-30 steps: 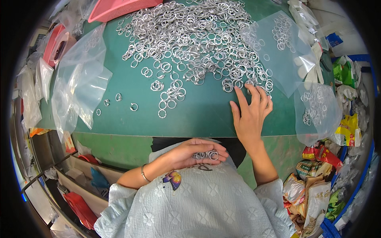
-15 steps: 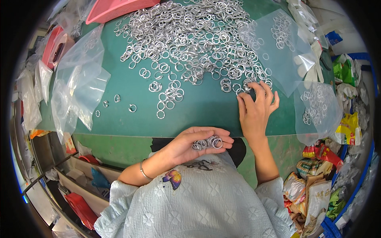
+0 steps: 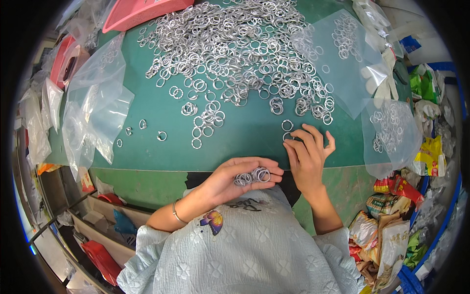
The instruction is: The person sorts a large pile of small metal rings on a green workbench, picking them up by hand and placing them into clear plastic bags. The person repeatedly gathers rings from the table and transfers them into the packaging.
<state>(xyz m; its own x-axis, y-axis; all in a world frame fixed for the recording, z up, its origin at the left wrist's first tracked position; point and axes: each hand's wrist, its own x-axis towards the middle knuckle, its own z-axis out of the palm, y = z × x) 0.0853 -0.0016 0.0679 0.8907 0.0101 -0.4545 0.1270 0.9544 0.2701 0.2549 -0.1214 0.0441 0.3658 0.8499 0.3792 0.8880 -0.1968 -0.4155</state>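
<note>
My left hand [image 3: 227, 180] is held palm up just off the table's near edge, its fingers curled round several silver metal rings [image 3: 252, 176]. To its right, my right hand [image 3: 309, 159] is over the edge of the green table, thumb and index fingertips closing on a silver ring [image 3: 287, 136], which they partly hide. Just beyond it lies another loose ring [image 3: 287, 125]. A big heap of similar rings [image 3: 235, 44] spreads over the far middle of the table, with smaller clusters at its near side [image 3: 212, 116].
Clear plastic bags with rings inside [image 3: 390, 128] lie at the right, and empty-looking clear bags [image 3: 95, 105] at the left. A pink tray [image 3: 144, 13] stands at the far left of the heap. White gloves [image 3: 387, 81] lie by the right edge. Several packages [image 3: 387, 215] are stacked below right.
My right hand has drawn back from the heap toward the near edge. Two rings now lie by its fingertips, apart from the heap. My left hand has barely moved.
</note>
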